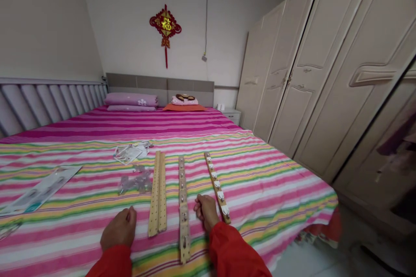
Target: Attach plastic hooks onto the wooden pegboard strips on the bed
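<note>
My left hand (118, 229) is closed in a loose fist over the striped cloth, left of two pale wooden strips (157, 199) with rows of small holes. My right hand (206, 212) has its fingers curled together between two other strips; whatever may be inside it is hidden. On its left lies a wooden strip with small metal fittings (182, 199). To its right is a wooden strip with white rounded pieces (217, 184) along its length. Small clear plastic bags (136, 181) lie beyond my left hand.
White cards or packets (131, 152) lie farther back on the striped cloth (260, 190). A long flat clear package (42, 190) rests at the left. Folded bedding (131, 100) sits by the headboard (136, 81). Tall wardrobes (292, 69) line the right side, beyond the bed's edge.
</note>
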A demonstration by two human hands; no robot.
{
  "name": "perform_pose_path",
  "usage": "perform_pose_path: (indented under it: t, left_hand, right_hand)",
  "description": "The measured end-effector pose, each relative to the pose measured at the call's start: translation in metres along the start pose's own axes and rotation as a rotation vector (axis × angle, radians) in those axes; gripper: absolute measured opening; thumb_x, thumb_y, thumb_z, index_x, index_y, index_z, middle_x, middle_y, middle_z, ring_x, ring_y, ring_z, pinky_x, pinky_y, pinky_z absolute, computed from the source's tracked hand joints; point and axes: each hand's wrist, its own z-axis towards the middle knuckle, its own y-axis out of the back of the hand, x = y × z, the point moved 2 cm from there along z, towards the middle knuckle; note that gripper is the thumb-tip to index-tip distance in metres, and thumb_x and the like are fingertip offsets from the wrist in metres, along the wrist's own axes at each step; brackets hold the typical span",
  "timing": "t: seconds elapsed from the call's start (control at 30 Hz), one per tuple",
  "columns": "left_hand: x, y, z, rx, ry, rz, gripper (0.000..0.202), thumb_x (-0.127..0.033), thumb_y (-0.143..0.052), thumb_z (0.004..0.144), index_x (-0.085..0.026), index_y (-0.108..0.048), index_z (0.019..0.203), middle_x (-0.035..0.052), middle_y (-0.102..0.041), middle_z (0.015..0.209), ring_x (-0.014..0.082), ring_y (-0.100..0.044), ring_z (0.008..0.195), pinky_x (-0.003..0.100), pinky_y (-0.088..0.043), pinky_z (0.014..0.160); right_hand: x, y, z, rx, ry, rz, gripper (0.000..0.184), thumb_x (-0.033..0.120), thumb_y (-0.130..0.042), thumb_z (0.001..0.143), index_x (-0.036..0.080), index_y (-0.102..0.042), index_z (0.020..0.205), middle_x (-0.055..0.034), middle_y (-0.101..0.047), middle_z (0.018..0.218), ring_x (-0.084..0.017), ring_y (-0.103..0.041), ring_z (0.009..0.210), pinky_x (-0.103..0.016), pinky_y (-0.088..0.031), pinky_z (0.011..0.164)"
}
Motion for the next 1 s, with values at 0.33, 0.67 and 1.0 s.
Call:
perform_pose_path:
  t: [0.33,0.67,1.0]
  left_hand:
    - [-0.006,0.003,-0.005,-0.081,-0.039,0.067,0.041,-0.043,-0.033,0.088,-0.02,-0.045,0.056,0.0036,-0.053,0.061,0.013,-0.034,0.051,0.026,-0.021,0.051]
    - [-0.008,0.001,-0.009,-0.172,-0.03,0.154,0.036,-0.038,-0.038,0.087,-0.019,-0.051,0.061,0.0059,-0.06,0.069,0.0141,-0.041,0.057,0.027,-0.017,0.052]
    - [-0.008,0.001,-0.01,-0.175,-0.013,0.122,0.033,-0.037,-0.04,0.085,-0.019,-0.055,0.062,0.0055,-0.056,0.066,0.0154,-0.039,0.056,0.029,-0.016,0.052]
  right_hand:
    - [0.005,0.002,-0.023,-0.012,0.077,0.013,0.03,0.04,-0.066,0.067,0.019,-0.047,0.057,0.0051,-0.054,0.041,-0.005,-0.034,0.025,-0.018,-0.017,0.028]
    - [-0.04,0.038,-0.121,0.038,-0.082,0.068,0.046,0.057,-0.067,0.071,0.013,-0.066,0.08,-0.0024,-0.065,0.065,-0.007,-0.05,0.036,-0.017,-0.028,0.031]
    - [-0.036,0.021,-0.146,0.342,-0.285,0.212,0.042,0.032,-0.083,0.061,0.015,-0.07,0.097,-0.0076,-0.071,0.094,-0.013,-0.066,0.062,-0.021,-0.049,0.05]
